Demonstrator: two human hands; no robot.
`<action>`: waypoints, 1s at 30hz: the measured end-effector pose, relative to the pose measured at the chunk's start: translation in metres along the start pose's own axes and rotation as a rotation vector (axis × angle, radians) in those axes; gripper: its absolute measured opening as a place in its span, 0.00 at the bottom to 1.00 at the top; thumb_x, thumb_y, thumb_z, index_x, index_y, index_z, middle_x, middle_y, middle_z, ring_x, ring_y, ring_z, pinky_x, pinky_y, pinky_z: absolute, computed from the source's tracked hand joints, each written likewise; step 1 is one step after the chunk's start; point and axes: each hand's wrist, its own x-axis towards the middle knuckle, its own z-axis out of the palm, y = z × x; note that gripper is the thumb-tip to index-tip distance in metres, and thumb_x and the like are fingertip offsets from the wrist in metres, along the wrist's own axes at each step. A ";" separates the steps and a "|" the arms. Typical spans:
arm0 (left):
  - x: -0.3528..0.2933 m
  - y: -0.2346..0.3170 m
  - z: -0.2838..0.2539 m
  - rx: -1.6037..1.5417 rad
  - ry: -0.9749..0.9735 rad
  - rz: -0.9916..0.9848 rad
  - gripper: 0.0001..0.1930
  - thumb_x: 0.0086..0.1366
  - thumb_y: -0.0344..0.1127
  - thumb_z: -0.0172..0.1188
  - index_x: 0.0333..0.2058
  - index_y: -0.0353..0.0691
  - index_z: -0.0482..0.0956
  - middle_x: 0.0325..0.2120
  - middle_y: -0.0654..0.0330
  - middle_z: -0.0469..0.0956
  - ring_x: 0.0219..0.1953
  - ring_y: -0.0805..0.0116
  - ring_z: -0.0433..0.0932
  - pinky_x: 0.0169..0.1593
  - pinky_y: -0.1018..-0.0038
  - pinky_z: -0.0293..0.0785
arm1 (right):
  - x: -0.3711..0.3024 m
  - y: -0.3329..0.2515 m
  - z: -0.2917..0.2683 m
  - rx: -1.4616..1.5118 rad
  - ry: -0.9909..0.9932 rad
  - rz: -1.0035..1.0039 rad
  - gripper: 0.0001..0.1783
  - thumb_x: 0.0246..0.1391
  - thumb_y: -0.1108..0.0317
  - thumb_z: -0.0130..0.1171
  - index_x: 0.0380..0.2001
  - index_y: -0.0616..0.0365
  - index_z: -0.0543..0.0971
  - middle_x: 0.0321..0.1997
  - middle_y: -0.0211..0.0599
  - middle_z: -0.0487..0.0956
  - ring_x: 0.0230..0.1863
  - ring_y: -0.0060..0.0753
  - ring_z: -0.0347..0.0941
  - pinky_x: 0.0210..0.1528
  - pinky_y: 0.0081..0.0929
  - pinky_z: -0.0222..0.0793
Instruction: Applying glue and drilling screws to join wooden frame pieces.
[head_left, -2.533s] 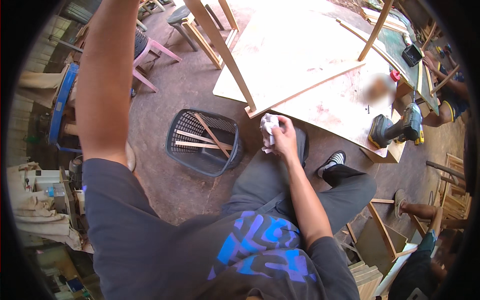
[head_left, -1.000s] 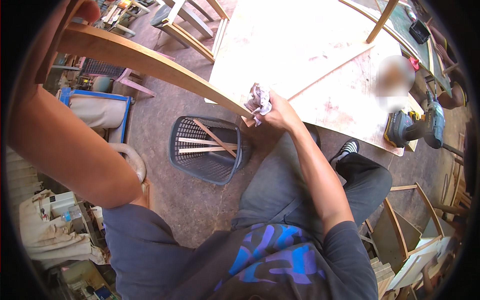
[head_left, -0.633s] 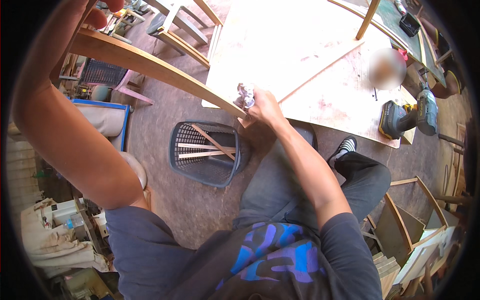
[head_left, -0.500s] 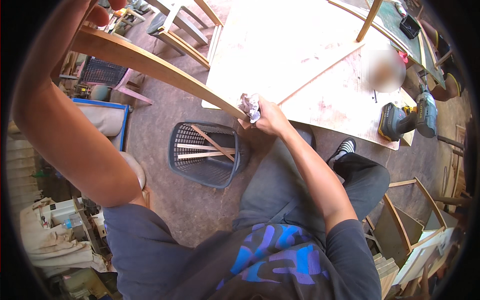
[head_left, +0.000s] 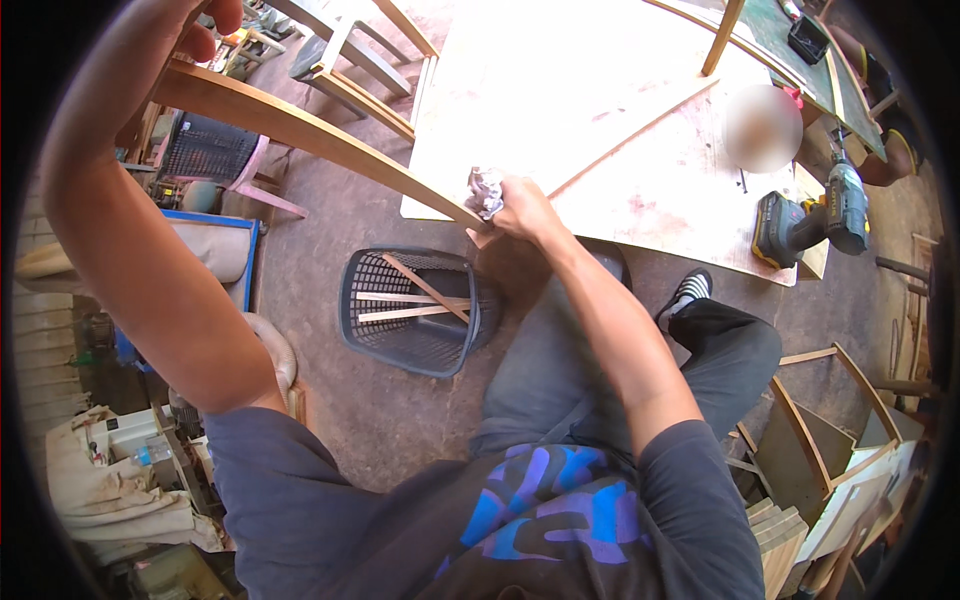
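Observation:
A long brown wooden bar (head_left: 320, 132) slants from the upper left down toward the middle, its lower end above a basket. At its upper end my left hand (head_left: 165, 40) is curled round it, partly cut off by the picture's edge. My right hand (head_left: 524, 210) presses a crumpled grey-white wad (head_left: 485, 192) to the bar near its lower end. Whether the wad is paper or cloth I cannot tell. Just below that hand, a short wooden piece (head_left: 484, 238) juts out by the bar's end.
On the floor stands a dark plastic basket (head_left: 400, 345) with several wood strips inside. A pale worktable (head_left: 620, 190) carries a cordless drill (head_left: 800, 228) at its right corner. A blurred round shape (head_left: 763, 130) is beyond. Wooden frames (head_left: 800, 430) lean at the lower right; a pink-legged chair (head_left: 245, 180) stands left.
My right hand and the wad have shifted slightly left and up in the picture. The bar's lower end also sits a little further left. My left hand keeps its hold.

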 end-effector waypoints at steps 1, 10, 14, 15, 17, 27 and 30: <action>0.000 0.000 0.002 -0.004 0.000 -0.001 0.26 0.72 0.48 0.51 0.58 0.32 0.71 0.45 0.60 0.71 0.42 0.72 0.72 0.47 0.73 0.67 | 0.000 -0.003 0.001 -0.005 0.005 -0.037 0.08 0.50 0.71 0.64 0.35 0.58 0.86 0.33 0.48 0.86 0.38 0.47 0.85 0.41 0.39 0.78; -0.003 -0.001 0.011 -0.014 -0.005 -0.006 0.26 0.72 0.48 0.50 0.58 0.32 0.71 0.47 0.59 0.71 0.44 0.70 0.73 0.49 0.72 0.68 | -0.014 -0.002 0.002 -0.149 0.139 -0.094 0.07 0.55 0.69 0.61 0.36 0.59 0.83 0.33 0.47 0.86 0.38 0.49 0.85 0.42 0.40 0.79; -0.002 0.000 0.012 -0.020 -0.002 -0.003 0.27 0.73 0.48 0.50 0.59 0.32 0.70 0.48 0.58 0.71 0.44 0.70 0.73 0.49 0.72 0.68 | 0.002 -0.003 0.008 -0.185 0.103 -0.083 0.09 0.55 0.67 0.63 0.38 0.58 0.83 0.31 0.49 0.85 0.37 0.48 0.85 0.40 0.40 0.78; -0.002 0.001 0.012 -0.020 0.002 -0.002 0.27 0.73 0.48 0.50 0.59 0.31 0.70 0.48 0.58 0.71 0.44 0.70 0.74 0.50 0.72 0.68 | 0.004 -0.003 0.008 -0.237 0.097 -0.035 0.09 0.55 0.67 0.63 0.38 0.58 0.83 0.31 0.49 0.85 0.37 0.48 0.85 0.40 0.40 0.78; -0.001 0.004 0.012 -0.019 0.000 0.001 0.27 0.73 0.48 0.49 0.59 0.31 0.70 0.48 0.58 0.71 0.45 0.69 0.74 0.50 0.71 0.68 | -0.001 -0.002 0.009 -0.024 0.046 0.034 0.11 0.54 0.66 0.66 0.40 0.57 0.83 0.30 0.49 0.85 0.37 0.48 0.85 0.40 0.40 0.78; -0.002 0.014 0.022 -0.035 -0.003 0.024 0.27 0.73 0.49 0.48 0.60 0.31 0.70 0.50 0.56 0.72 0.47 0.68 0.75 0.52 0.70 0.69 | -0.068 0.017 -0.021 0.330 0.322 0.058 0.14 0.51 0.73 0.67 0.43 0.61 0.85 0.38 0.36 0.87 0.39 0.26 0.83 0.44 0.27 0.77; 0.000 0.019 0.025 -0.042 0.002 0.044 0.27 0.74 0.49 0.48 0.60 0.31 0.69 0.51 0.56 0.72 0.47 0.67 0.75 0.52 0.70 0.69 | -0.044 0.017 -0.006 0.157 0.375 -0.006 0.15 0.51 0.72 0.63 0.43 0.60 0.85 0.39 0.42 0.87 0.41 0.36 0.84 0.45 0.32 0.76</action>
